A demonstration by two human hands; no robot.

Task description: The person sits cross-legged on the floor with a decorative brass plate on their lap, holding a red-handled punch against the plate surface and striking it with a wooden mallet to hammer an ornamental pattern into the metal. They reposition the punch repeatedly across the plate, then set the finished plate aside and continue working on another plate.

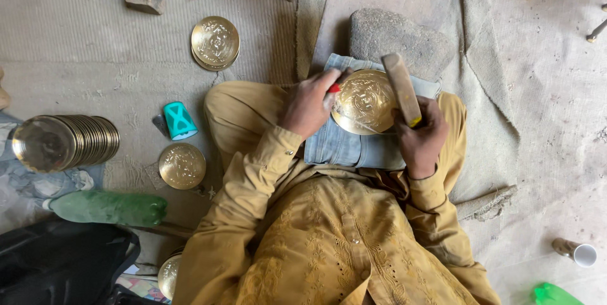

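Note:
A round engraved brass plate (363, 99) lies on a folded denim cloth (341, 147) across my lap. My left hand (310, 105) rests at the plate's left rim and pinches a small red-tipped tool (333, 88) against it. My right hand (420, 134) grips the handle of a wooden mallet (401, 87), whose head stands raised over the plate's right edge. I sit cross-legged in mustard-yellow clothes.
A stack of brass plates (215, 42) and a single plate (182, 166) lie on the mat to the left, near a teal cup (179, 120). A row of plates (66, 140), a green bottle (110, 208), a stone (395, 38) and a white cup (583, 254) surround me.

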